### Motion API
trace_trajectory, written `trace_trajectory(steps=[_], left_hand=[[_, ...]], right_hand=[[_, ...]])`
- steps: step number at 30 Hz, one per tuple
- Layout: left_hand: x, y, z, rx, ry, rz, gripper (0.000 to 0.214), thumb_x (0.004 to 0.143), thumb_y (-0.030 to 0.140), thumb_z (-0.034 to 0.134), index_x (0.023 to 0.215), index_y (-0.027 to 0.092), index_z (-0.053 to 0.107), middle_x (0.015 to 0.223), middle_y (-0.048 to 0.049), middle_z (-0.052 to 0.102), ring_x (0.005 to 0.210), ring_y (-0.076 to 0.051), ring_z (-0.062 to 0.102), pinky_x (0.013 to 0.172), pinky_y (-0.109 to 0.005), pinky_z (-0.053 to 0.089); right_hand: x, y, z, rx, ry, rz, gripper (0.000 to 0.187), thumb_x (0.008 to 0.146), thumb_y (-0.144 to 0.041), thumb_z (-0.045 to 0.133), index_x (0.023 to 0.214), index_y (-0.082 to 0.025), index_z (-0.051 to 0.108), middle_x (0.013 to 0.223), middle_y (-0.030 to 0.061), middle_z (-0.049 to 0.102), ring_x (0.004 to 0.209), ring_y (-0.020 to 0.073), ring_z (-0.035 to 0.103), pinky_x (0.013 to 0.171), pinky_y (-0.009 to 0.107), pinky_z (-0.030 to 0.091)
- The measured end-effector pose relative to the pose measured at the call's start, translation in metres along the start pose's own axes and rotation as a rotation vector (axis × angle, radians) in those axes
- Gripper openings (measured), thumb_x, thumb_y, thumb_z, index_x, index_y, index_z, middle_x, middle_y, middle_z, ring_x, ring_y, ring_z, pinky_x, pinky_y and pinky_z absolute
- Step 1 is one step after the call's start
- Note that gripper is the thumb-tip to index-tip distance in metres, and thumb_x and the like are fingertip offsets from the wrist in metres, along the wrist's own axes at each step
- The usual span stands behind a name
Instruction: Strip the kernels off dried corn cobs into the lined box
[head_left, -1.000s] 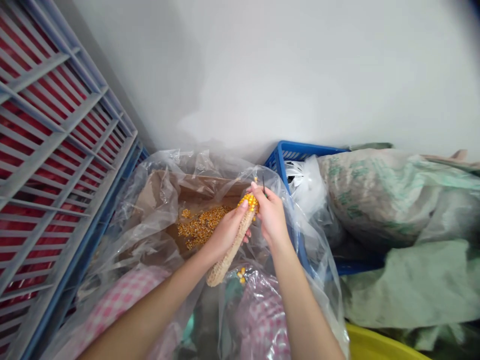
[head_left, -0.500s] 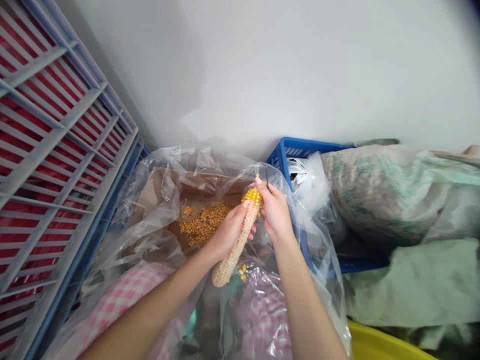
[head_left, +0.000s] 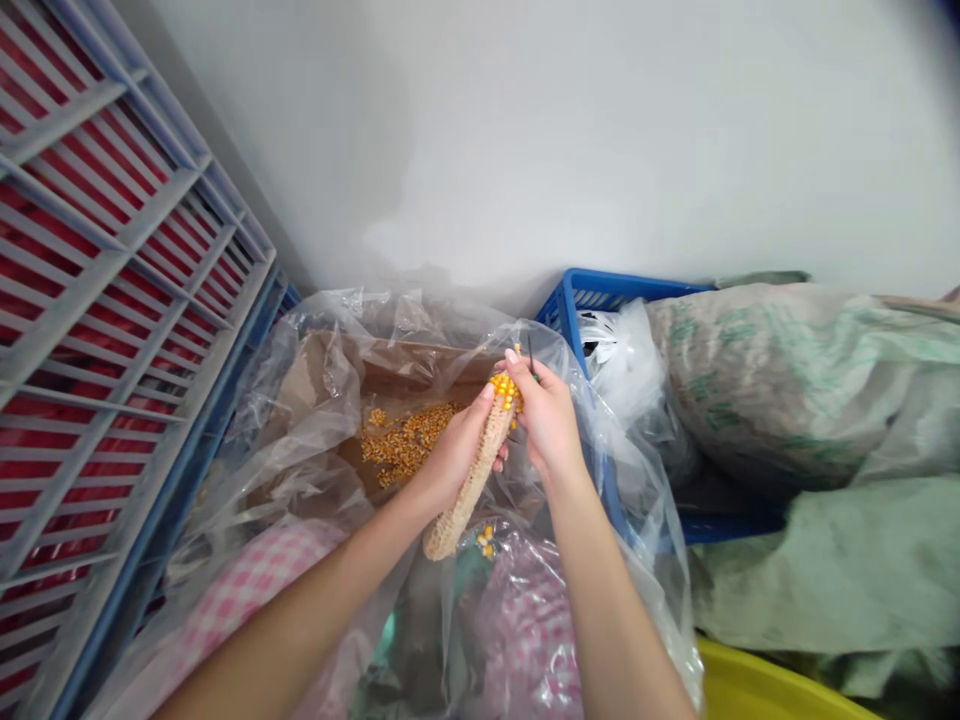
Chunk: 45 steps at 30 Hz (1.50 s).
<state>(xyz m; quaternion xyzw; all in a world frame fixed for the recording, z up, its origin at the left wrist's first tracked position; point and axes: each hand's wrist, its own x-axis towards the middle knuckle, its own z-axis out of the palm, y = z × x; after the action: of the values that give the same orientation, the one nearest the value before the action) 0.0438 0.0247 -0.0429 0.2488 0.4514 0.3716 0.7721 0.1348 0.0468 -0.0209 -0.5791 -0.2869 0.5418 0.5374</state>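
Observation:
Tilted, a corn cob (head_left: 469, 485) lies between my two hands, its lower length bare and pale. Yellow kernels (head_left: 504, 390) still sit in rows at its upper end. My left hand (head_left: 463, 440) is closed around the middle of the cob, thumb up near the kernel edge. At the top end my right hand (head_left: 546, 405) is closed, its thumb pressed by the tip. A thin dark rod (head_left: 531, 350) sticks up by the right fingers; its lower part is hidden. Below them, loose kernels (head_left: 412, 442) are heaped in a cardboard box (head_left: 315, 370) lined with clear plastic (head_left: 262, 430).
A few kernels (head_left: 486, 541) rest on the plastic over pink checked cloth (head_left: 255, 580). On the left rise slatted crates (head_left: 135, 250). A blue crate (head_left: 574, 300) with bags and a large sack (head_left: 757, 380) stands right, above a yellow rim (head_left: 772, 690). A white wall (head_left: 525, 130) closes the back.
The cob's bare lower end has risen slightly. Both hands keep hold near its top and have barely shifted. The view has moved a little.

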Motion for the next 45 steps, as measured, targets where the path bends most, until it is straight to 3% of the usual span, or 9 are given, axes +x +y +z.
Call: trace_trajectory(steps=[9, 22, 28, 33, 45], left_hand=[[-0.0033, -0.0011, 0.0051, -0.071, -0.008, 0.025, 0.035, 0.075, 0.05, 0.052, 0.079, 0.015, 0.056, 0.054, 0.0028, 0.05, 0.043, -0.007, 0.047, 0.038, -0.017, 0.039], [-0.0065, -0.0004, 0.0102, -0.136, -0.008, -0.013, 0.03, 0.076, 0.045, 0.05, 0.076, 0.015, 0.054, 0.052, 0.0022, 0.051, 0.044, -0.007, 0.047, 0.042, -0.018, 0.039], [-0.0038, 0.0067, 0.0068, -0.114, -0.027, -0.091, 0.052, 0.077, 0.063, 0.036, 0.067, 0.015, 0.054, 0.049, 0.0008, 0.049, 0.04, -0.008, 0.046, 0.042, -0.02, 0.039], [-0.0003, 0.0036, 0.0042, -0.07, 0.021, 0.0, 0.042, 0.076, 0.057, 0.046, 0.069, 0.016, 0.053, 0.05, 0.0028, 0.049, 0.04, -0.007, 0.045, 0.041, -0.02, 0.038], [-0.0018, -0.0017, 0.0033, -0.111, 0.014, 0.023, 0.036, 0.077, 0.051, 0.045, 0.074, 0.017, 0.052, 0.052, 0.0026, 0.052, 0.044, -0.008, 0.047, 0.044, -0.02, 0.037]], right_hand=[[0.0011, -0.0001, -0.0015, -0.03, 0.005, -0.022, 0.034, 0.064, -0.05, 0.064, 0.072, -0.018, 0.059, 0.056, -0.0057, 0.048, 0.044, 0.0054, 0.039, 0.041, 0.019, 0.028], [0.005, -0.0021, -0.0054, -0.064, -0.008, -0.012, 0.037, 0.063, -0.053, 0.064, 0.071, -0.017, 0.062, 0.062, -0.0032, 0.053, 0.052, 0.0068, 0.043, 0.048, 0.02, 0.032], [0.0013, -0.0019, -0.0011, -0.068, -0.047, -0.009, 0.035, 0.065, -0.051, 0.063, 0.073, -0.017, 0.062, 0.062, -0.0035, 0.052, 0.051, 0.0064, 0.042, 0.047, 0.02, 0.03], [0.0001, 0.0018, 0.0021, -0.088, -0.082, -0.031, 0.034, 0.065, -0.052, 0.063, 0.072, -0.019, 0.061, 0.059, -0.0046, 0.05, 0.05, 0.0069, 0.042, 0.049, 0.021, 0.032], [0.0023, 0.0014, 0.0029, -0.123, -0.082, -0.036, 0.035, 0.067, -0.052, 0.062, 0.073, -0.018, 0.062, 0.06, -0.0036, 0.051, 0.048, 0.0068, 0.042, 0.045, 0.02, 0.031]])
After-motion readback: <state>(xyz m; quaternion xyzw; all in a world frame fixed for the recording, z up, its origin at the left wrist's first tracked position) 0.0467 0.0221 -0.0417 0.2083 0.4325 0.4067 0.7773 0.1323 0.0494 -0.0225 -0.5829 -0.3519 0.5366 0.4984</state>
